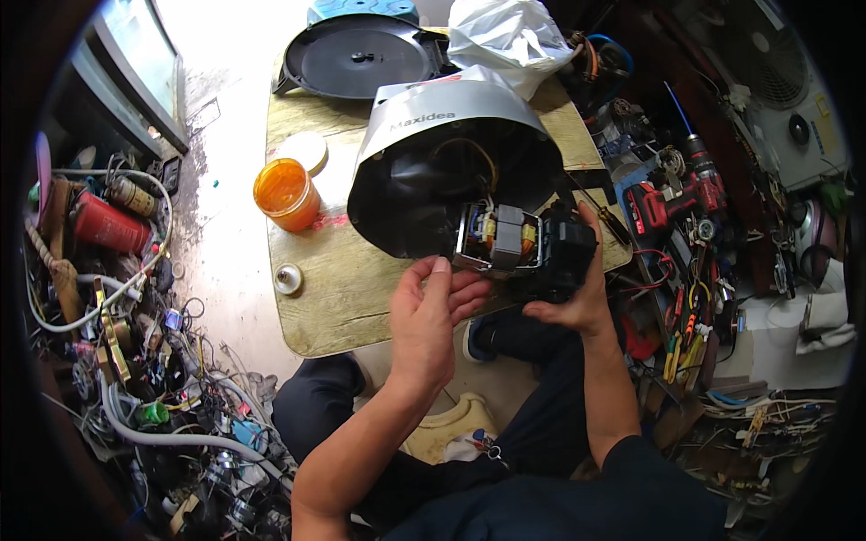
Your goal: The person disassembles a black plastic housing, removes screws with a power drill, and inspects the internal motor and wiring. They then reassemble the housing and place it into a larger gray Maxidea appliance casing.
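Note:
An electric motor (pixel 509 238) with copper windings and a black gear housing (pixel 567 249) is held at the open underside of a silver and black appliance housing (pixel 451 135). My right hand (pixel 585 298) wraps round the black gear housing from the right, its thumb below. My left hand (pixel 428 311) is closed at the motor's lower left corner, thumb up and fingertips partly beneath the metal frame. A yellowish wire runs from the motor up into the dark inside of the appliance housing.
The wooden table (pixel 329 311) also bears an orange grease jar (pixel 287 195), its pale lid (pixel 305 151), a small white round part (pixel 288 279), a black round base (pixel 361 56), a white plastic bag (pixel 505 38) and a screwdriver (pixel 614 219). A red cordless drill (pixel 672 200) lies right among tools; clutter fills the left floor.

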### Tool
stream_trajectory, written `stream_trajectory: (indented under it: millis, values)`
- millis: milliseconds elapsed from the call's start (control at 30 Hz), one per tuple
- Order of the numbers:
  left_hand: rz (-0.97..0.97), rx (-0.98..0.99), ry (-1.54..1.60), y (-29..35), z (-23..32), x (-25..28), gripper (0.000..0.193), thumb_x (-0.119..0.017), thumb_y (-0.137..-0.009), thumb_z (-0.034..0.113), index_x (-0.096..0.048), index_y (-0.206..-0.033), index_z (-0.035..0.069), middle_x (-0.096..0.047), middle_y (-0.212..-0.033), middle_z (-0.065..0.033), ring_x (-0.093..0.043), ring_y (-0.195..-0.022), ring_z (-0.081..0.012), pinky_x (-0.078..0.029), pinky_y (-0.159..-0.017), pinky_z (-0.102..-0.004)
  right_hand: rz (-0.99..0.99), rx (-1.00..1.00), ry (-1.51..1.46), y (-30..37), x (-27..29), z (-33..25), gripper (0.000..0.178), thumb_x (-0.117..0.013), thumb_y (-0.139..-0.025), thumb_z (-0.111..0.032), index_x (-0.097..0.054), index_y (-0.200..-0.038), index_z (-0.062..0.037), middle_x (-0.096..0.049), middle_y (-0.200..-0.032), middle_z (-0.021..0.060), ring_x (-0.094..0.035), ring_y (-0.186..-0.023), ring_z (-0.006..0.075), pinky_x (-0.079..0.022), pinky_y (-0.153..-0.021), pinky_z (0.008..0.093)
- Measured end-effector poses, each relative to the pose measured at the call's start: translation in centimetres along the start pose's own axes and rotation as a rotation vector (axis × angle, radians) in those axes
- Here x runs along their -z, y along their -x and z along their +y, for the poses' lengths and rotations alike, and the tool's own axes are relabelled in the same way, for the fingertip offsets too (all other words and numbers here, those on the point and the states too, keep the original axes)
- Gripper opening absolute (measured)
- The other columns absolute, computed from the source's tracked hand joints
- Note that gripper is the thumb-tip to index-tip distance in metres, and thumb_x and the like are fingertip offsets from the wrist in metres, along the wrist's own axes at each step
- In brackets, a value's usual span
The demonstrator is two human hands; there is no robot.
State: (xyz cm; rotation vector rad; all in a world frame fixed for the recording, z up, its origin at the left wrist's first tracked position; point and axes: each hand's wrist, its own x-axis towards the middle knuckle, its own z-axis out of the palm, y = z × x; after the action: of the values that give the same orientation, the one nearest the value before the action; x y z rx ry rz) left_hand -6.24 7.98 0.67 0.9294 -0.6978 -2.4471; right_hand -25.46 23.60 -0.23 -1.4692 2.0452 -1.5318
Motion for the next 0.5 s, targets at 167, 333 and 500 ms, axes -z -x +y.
stream_trajectory:
  millis: [167, 333, 500]
  values:
    - [0.001, 0.004, 0.043, 0.3, 0.0, -0.2, 0.042, -0.057, -0.112, 0.026, -0.044, -0.138, -0.005, -0.071, -0.117, -0.0215, -0.075, -0.101, -0.0260, -0.061, -0.089, -0.0353, 0.010, -0.046, -0.130, -0.1, -0.3, 0.6, 0.144, -0.105, -0.057, -0.031, -0.017, -0.167, 0.0015, -0.050, -0.152, 0.0142, -0.054, -0.137, 0.0250, -0.044, -0.117, 0.0394]
    - [0.009, 0.015, 0.061, 0.3, -0.1, -0.3, 0.041, -0.056, -0.113, 0.026, -0.044, -0.137, -0.005, -0.070, -0.119, -0.0227, -0.075, -0.102, -0.0274, -0.061, -0.089, -0.0359, -0.011, -0.022, -0.077, -0.3, 0.1, 1.3, 0.144, -0.105, -0.056, -0.031, -0.019, -0.166, 0.0029, -0.050, -0.152, 0.0151, -0.054, -0.138, 0.0254, -0.042, -0.118, 0.0397]
    - [0.017, 0.024, 0.046, 0.1, -0.2, -0.2, 0.038, -0.054, -0.113, 0.029, -0.048, -0.134, -0.003, -0.070, -0.118, -0.0223, -0.075, -0.102, -0.0274, -0.061, -0.090, -0.0367, 0.002, -0.051, -0.114, -0.5, -0.2, 0.8, 0.142, -0.105, -0.056, -0.032, -0.021, -0.165, 0.0029, -0.049, -0.152, 0.0149, -0.053, -0.138, 0.0252, -0.041, -0.119, 0.0396]
